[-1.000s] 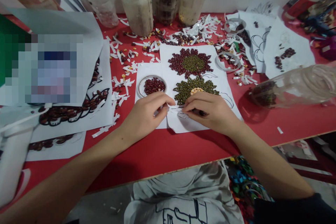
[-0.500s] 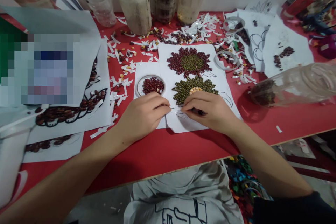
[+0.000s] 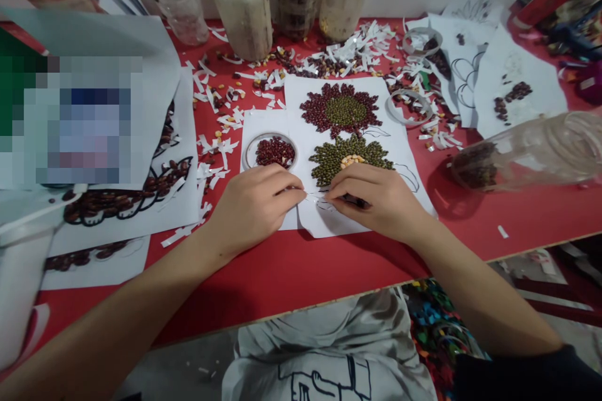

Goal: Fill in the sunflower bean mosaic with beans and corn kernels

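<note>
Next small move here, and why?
I'd ease the left hand slightly away from the right hand. Both seem to pinch a thin pale strip over the lower part of the paper, so a gentle pull would probably show whether it's loose.

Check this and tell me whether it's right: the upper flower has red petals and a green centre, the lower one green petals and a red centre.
Only the last part is wrong: the head view shows the lower flower with a pale yellow centre, not red.
</note>
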### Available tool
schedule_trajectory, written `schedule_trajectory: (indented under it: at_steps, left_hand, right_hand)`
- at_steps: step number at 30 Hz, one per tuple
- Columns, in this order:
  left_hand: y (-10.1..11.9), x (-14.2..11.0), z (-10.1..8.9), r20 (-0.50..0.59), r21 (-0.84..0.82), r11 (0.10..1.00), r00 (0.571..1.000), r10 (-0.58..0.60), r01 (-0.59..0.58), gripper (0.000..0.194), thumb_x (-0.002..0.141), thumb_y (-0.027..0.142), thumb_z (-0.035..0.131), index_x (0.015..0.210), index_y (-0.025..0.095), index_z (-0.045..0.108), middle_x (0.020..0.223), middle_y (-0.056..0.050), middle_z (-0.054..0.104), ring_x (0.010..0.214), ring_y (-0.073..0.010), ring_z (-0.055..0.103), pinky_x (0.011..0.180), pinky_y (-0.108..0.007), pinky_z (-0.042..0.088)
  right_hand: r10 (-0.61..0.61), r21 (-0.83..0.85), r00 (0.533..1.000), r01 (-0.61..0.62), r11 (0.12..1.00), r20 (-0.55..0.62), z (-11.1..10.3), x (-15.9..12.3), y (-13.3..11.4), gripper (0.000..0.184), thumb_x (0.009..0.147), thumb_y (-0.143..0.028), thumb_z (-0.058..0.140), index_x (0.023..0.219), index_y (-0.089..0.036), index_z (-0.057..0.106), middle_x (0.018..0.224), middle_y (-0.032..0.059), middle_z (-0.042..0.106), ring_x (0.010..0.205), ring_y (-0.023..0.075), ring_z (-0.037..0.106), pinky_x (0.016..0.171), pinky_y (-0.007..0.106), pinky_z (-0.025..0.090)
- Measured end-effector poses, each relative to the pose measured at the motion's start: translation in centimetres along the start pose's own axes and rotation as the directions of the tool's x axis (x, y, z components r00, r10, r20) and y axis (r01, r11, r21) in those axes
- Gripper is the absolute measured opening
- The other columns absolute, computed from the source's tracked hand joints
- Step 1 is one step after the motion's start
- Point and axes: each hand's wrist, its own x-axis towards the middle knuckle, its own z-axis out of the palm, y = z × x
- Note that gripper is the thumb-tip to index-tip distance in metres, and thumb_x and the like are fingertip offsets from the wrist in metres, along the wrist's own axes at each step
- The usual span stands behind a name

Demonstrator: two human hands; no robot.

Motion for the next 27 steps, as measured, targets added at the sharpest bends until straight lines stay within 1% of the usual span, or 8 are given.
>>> schedule_trajectory:
  at_steps: [5, 10, 13, 15, 17, 20, 24, 27]
  left_hand:
    - [-0.1, 0.0, 0.0, -0.032, 0.015, 1.0, 0.999, -0.003, 0.004, 0.033, 0.098, 0.007, 0.042, 0.091, 0.017, 0.073, 0.097, -0.004, 0.075, 0.086, -0.0192, 0.064, 0.073, -0.032, 0.049]
    - [-0.2, -0.1, 0.1, -0.043, 0.004, 1.0, 0.999, 0.001, -0.001, 0.031, 0.096, 0.006, 0.043, 0.091, 0.017, 0.072, 0.096, -0.004, 0.075, 0.086, -0.0199, 0.064, 0.072, -0.033, 0.048]
    - [0.0, 0.0, 0.1, -0.054, -0.056, 0.998, 0.998, -0.035, 0.031, 0.029, 0.096, 0.006, 0.044, 0.09, 0.017, 0.071, 0.095, -0.004, 0.075, 0.087, -0.0197, 0.064, 0.075, -0.032, 0.049]
    - [0.4, 0.3, 0.1, -0.073, -0.162, 0.982, 0.991, -0.113, 0.1, 0.027, 0.096, 0.006, 0.045, 0.091, 0.017, 0.069, 0.095, -0.004, 0.074, 0.09, -0.019, 0.065, 0.079, -0.031, 0.05]
    - [0.8, 0.6, -0.1, -0.079, -0.3, 0.935, 0.971, -0.224, 0.191, 0.02, 0.097, 0.01, 0.048, 0.095, 0.016, 0.067, 0.096, -0.004, 0.073, 0.092, -0.0177, 0.066, 0.084, -0.03, 0.05]
    - [1.6, 1.2, -0.4, -0.029, -0.466, 0.833, 0.936, -0.352, 0.298, 0.008, 0.095, 0.019, 0.059, 0.098, 0.017, 0.066, 0.096, -0.003, 0.072, 0.09, -0.0153, 0.066, 0.083, -0.026, 0.051]
    - [2.0, 1.7, -0.5, 0.047, -0.6, 0.713, 0.906, -0.42, 0.362, 0.004, 0.091, 0.02, 0.064, 0.094, 0.018, 0.065, 0.09, 0.001, 0.071, 0.081, -0.0124, 0.064, 0.075, -0.023, 0.049]
    - [2.0, 1.7, -0.4, 0.082, -0.661, 0.643, 0.889, -0.45, 0.387, 0.006, 0.089, 0.018, 0.065, 0.096, 0.018, 0.065, 0.088, 0.002, 0.069, 0.079, -0.011, 0.063, 0.073, -0.021, 0.048]
  right_hand:
    - [-0.008, -0.005, 1.0, 0.008, 1.0, 0.002, 0.0, 0.0, 0.0, 0.012, 0.092, -0.014, 0.06, 0.088, -0.018, 0.07, 0.091, 0.0068, 0.073, 0.084, 0.0182, 0.069, 0.075, 0.031, 0.057]
    - [-0.018, -0.011, 1.0, 0.018, 1.0, -0.003, 0.1, 0.0, 0.1, 0.011, 0.092, -0.013, 0.061, 0.088, -0.017, 0.07, 0.09, 0.0074, 0.073, 0.084, 0.0188, 0.069, 0.074, 0.032, 0.057]
    - [-0.023, 0.001, 1.0, 0.023, 1.0, -0.018, 0.2, 0.0, 0.1, 0.01, 0.092, -0.014, 0.061, 0.089, -0.018, 0.069, 0.091, 0.0076, 0.073, 0.084, 0.0186, 0.069, 0.074, 0.032, 0.056]
    - [-0.024, 0.027, 0.999, 0.026, 0.999, -0.042, 0.2, 0.1, 0.1, 0.01, 0.093, -0.015, 0.06, 0.09, -0.019, 0.068, 0.092, 0.0072, 0.072, 0.085, 0.0179, 0.068, 0.075, 0.032, 0.057]
    - [-0.035, 0.058, 0.997, 0.039, 0.998, -0.076, 0.1, 0.2, 0.0, 0.01, 0.094, -0.015, 0.06, 0.091, -0.02, 0.068, 0.092, 0.007, 0.072, 0.086, 0.0173, 0.068, 0.077, 0.032, 0.057]
    - [-0.065, 0.083, 0.991, 0.075, 0.994, -0.117, 0.0, 0.5, -0.2, 0.008, 0.094, -0.015, 0.061, 0.093, -0.02, 0.067, 0.091, 0.0066, 0.072, 0.085, 0.0165, 0.068, 0.078, 0.033, 0.057]
    - [-0.091, 0.118, 0.985, 0.109, 0.987, -0.145, -0.2, 0.8, -0.6, 0.009, 0.093, -0.014, 0.062, 0.094, -0.022, 0.067, 0.09, 0.0043, 0.072, 0.085, 0.0149, 0.069, 0.079, 0.032, 0.057]
    - [-0.094, 0.157, 0.982, 0.12, 0.98, -0.161, -0.3, 0.9, -0.8, 0.01, 0.092, -0.013, 0.064, 0.095, -0.022, 0.067, 0.089, 0.0041, 0.072, 0.085, 0.0144, 0.069, 0.078, 0.031, 0.057]
